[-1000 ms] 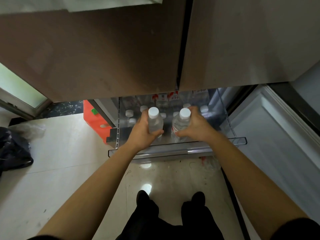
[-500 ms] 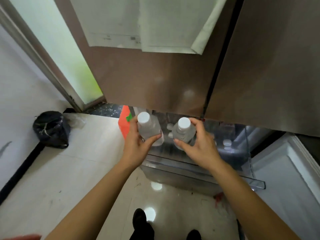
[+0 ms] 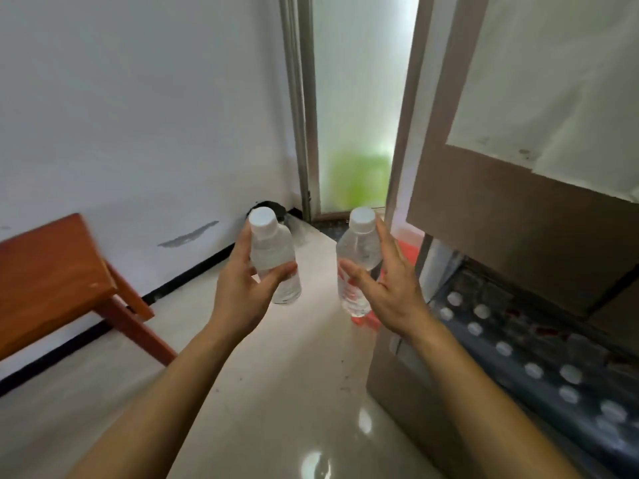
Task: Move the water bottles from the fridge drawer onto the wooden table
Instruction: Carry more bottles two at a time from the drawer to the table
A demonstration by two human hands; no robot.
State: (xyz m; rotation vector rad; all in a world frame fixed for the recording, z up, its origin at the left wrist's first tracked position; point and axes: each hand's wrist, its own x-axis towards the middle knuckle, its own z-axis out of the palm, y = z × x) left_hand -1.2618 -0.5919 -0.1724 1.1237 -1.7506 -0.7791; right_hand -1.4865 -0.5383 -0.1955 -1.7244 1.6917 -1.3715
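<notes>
The left bottle is clear with a white cap. The right bottle is clear and white-capped too, with red showing low on its side. The tabletop is reddish-orange wood. The wall is white, with a grey scuff above a black skirting strip. The floor is glossy cream. The fridge door is matt brown. Rows of white caps dot the dark drawer.
</notes>
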